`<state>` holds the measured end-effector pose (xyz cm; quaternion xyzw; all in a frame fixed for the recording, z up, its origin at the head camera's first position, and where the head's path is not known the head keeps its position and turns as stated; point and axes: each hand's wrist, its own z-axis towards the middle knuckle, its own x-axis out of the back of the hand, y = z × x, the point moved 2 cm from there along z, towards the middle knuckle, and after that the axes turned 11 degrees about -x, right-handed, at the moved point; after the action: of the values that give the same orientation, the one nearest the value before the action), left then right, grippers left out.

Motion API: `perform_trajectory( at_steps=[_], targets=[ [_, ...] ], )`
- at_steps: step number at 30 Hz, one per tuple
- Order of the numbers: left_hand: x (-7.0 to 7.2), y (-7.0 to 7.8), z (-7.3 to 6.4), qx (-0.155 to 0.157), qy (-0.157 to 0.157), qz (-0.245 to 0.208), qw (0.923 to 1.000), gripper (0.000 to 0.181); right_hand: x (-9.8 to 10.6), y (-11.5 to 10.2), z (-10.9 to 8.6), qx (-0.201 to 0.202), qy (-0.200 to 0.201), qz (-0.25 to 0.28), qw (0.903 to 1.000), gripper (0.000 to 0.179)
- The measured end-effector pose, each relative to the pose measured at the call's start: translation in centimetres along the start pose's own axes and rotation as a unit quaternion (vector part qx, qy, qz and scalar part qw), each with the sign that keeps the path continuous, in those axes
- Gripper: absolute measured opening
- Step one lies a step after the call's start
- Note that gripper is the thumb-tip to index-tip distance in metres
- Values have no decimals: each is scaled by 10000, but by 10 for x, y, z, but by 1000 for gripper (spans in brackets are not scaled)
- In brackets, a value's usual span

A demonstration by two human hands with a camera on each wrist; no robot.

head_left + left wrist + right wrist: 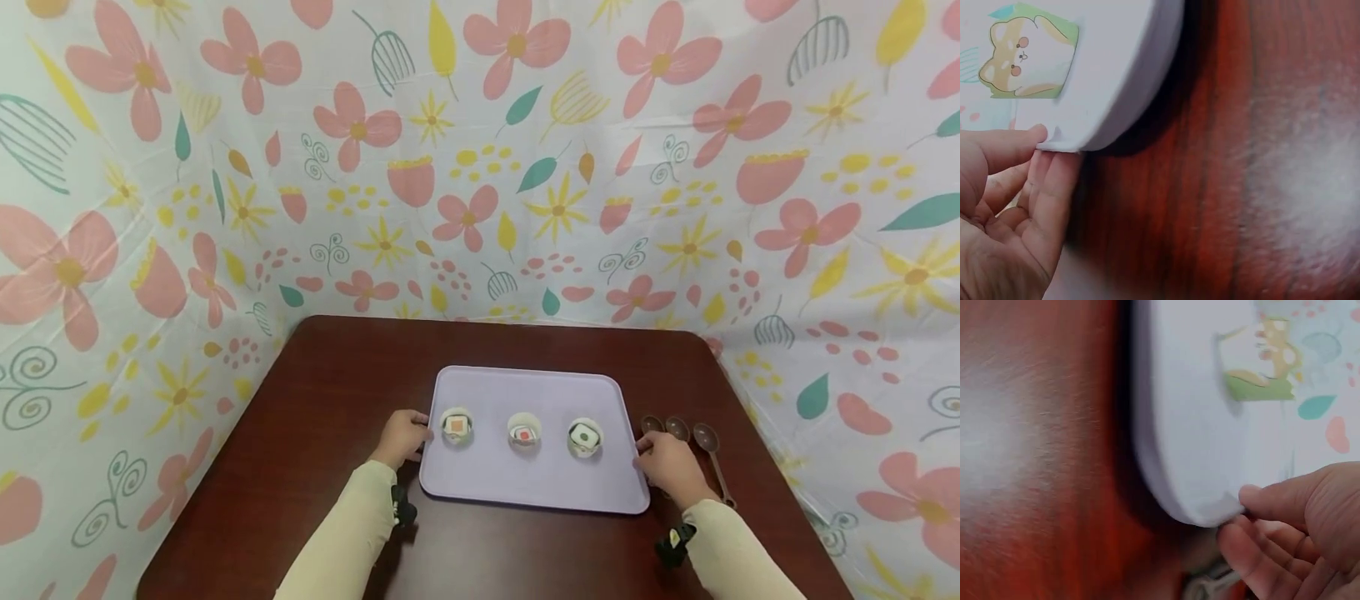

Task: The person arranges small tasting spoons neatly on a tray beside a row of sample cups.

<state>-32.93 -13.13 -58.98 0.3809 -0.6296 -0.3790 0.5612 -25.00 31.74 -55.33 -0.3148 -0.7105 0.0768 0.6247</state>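
A lavender tray (480, 477) carries three small pale cups in a row. The left cup (457, 439) shows an orange square inside, the middle cup (524, 420) a red one, the right cup (584, 451) a green dot on white. My left hand (402, 437) pinches the tray's left edge, thumb on top and fingers beneath. At the opposite edge my right hand (670, 468) grips the rim the same way. Both wrist views show a cartoon dog printed on the nearest cup (1025, 59), and dark shadow under the tray's rim.
Three brown spoons (706, 437) lie on the table right of the tray, partly covered by my right hand. The dark wooden table (337, 375) has rounded corners. Flower-printed cloth (465, 275) hangs behind it and along both sides.
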Motion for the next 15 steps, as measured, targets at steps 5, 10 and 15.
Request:
perform_trajectory(
  at_steps=[5, 10, 15],
  targets=[
    [0, -2, -2, 56, 126, -324, 9994, 30, 18, 11, 5, 92, 813, -97, 9966, 22],
    [-1, -8, -1, 125, 246, -663, 9974, 29, 24, 24, 8, -162, 786, -278, 9964, 24],
    [-3, -10, -3, 111, 415, -702, 9966, 27, 20, 26, 10, -190, 496, -538, 9971, 25]
  ],
)
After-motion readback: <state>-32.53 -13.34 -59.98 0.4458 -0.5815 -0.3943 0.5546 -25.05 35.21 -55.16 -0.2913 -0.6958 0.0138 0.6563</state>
